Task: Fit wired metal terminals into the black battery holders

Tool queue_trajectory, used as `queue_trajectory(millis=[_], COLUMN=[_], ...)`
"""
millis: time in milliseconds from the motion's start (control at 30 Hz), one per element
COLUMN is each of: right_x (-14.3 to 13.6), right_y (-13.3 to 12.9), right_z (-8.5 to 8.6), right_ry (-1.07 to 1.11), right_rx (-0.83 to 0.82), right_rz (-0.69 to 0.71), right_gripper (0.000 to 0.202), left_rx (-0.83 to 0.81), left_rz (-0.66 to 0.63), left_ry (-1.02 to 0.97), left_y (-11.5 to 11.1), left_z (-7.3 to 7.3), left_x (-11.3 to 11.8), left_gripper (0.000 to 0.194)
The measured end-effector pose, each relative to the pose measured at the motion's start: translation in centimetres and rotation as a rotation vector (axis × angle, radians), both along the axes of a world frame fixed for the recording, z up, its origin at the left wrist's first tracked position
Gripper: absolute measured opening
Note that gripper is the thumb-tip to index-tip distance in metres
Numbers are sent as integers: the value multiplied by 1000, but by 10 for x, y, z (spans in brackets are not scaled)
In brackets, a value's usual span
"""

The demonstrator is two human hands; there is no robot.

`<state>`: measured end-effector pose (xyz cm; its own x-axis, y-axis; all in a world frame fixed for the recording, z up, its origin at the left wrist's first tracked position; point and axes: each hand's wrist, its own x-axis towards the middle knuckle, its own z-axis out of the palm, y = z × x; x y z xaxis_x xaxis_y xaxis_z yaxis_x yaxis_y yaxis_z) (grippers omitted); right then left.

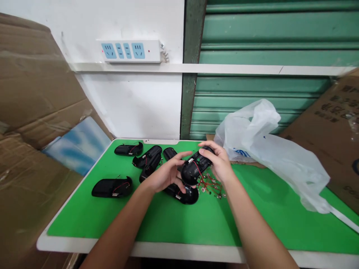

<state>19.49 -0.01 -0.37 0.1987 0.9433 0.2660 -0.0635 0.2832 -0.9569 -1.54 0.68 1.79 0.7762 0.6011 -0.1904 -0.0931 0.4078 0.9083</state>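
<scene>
Two hands hold one black shell [196, 168] with red wires just above a green surface [168, 220]. The left hand [165, 175] grips its near end, the right hand [220, 162] its far end. More shells [112, 187] lie to the left; a plastic bag [269, 149] lies to the right.

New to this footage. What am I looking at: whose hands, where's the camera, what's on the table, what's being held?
There is no machine here, just a person's two bare hands. The single picture comes from a camera worn on the person's head, looking forward and down. The left hand and right hand together hold a black oval plastic shell with a red wire above a green-topped table with a white edge. On the table lie more black shells of the same kind, one directly beneath the hands, and a small pile of loose red-wired parts. A crumpled white plastic bag lies at the right, brown cardboard at both sides, and a white power strip hangs on the wall.
</scene>
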Motion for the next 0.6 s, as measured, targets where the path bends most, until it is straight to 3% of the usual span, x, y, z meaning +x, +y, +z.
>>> queue_trajectory(millis=[133, 200, 300, 367, 500, 600], right_x=[-6, -9, -15, -19, -28, -30], right_y=[-2, -3, -2, -2, -1, -2], right_z=[-3, -4, -3, -3, -4, -4], right_ry=[-108, -114, 12, 52, 86, 165], right_rx=[91, 83, -19, -99, -165, -139], right_rz=[-52, -90, -183, -149, -2, -8], right_gripper=[18, 25, 34, 36, 35, 32], left_rx=[-79, -47, 61, 142, 267, 304], left_rz=[-86, 1, 261, 368, 412, 375], left_ry=[5, 9, -6, -2, 55, 76], left_y=[-6, -6, -4, -1, 0, -1], left_z=[-8, -14, -21, -22, -22, -23], left_x=[14, 21, 27, 26, 21, 20], left_gripper=[60, 60, 55, 57, 68, 67])
